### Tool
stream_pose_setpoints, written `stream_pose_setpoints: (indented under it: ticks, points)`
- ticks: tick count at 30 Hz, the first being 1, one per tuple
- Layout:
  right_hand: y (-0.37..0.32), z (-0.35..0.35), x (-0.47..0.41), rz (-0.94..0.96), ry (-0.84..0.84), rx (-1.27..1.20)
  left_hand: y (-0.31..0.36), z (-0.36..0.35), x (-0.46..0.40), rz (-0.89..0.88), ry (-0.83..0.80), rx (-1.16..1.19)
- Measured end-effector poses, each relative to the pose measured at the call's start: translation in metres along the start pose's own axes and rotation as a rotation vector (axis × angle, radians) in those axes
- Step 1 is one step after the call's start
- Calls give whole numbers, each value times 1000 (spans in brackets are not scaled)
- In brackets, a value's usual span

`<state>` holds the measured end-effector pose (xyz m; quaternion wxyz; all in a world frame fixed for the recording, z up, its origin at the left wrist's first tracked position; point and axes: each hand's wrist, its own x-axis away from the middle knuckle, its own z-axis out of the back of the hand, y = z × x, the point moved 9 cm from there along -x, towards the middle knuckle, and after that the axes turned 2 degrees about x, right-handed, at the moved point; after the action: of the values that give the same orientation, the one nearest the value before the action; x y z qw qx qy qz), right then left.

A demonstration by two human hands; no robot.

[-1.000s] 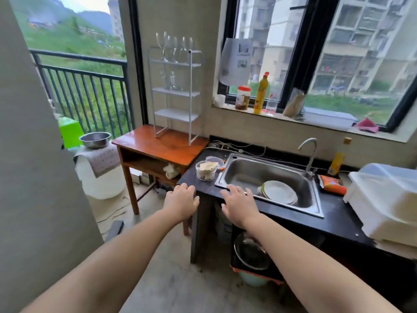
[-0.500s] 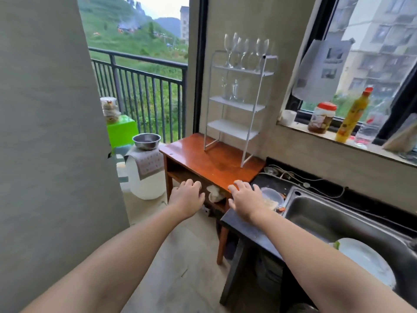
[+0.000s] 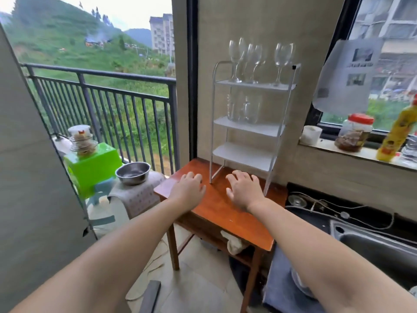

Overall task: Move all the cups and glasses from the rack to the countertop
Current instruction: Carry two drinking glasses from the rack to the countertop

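Left hand (image 3: 188, 190) and right hand (image 3: 244, 192) relaxed, grasping nothing, above wooden table (image 3: 222, 210), wine glasses (image 3: 257, 58) on white rack (image 3: 249, 129)

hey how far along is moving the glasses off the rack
Done: nothing visible; the wine glasses stand on the rack's top shelf, the clear cups on the second. In hand: nothing; the left hand and right hand hover open over the wooden table. Left: every glass.

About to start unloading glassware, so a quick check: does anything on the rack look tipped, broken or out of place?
Nothing stands out. The wine glasses stand upright on the rack's top shelf, the clear cups upright on the second. Both hands are empty.
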<state>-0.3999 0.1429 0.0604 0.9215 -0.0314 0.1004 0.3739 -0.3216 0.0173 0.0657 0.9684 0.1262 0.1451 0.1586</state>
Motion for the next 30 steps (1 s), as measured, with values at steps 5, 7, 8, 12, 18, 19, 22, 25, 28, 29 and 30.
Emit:
stream_pose_setpoints:
  ticks: [5, 7, 8, 12, 18, 19, 22, 25, 28, 29, 30]
  points:
    - [22, -2, -68, -86, 13, -25, 3, -14, -70, -37, 0, 39]
    - [36, 1, -94, -100, 33, -33, 10, -19, -99, -52, -18, 74]
    - [45, 1, -107, -110, 43, -40, 12, -24, -115, -54, -29, 103]
    - [86, 23, -173, -173, 166, -89, 23, -23, -197, -79, 8, 207]
    - [143, 49, -259, -301, 306, -372, 27, -11, -313, 13, 80, 455]
    - [150, 51, -265, -340, 331, -451, 28, -7, -322, 34, 95, 501]
    - [169, 45, -288, -445, 388, -659, 28, -13, -354, 116, 83, 627]
    - [179, 43, -303, -543, 434, -727, 30, -19, -379, 153, 72, 716]
    - [183, 38, -313, -620, 430, -783, 37, -27, -391, 129, 58, 854]
    - [183, 38, -316, -644, 429, -822, 43, -29, -393, 98, 40, 898]
    - [183, 38, -319, -658, 430, -883, 48, -31, -395, 78, 19, 949]
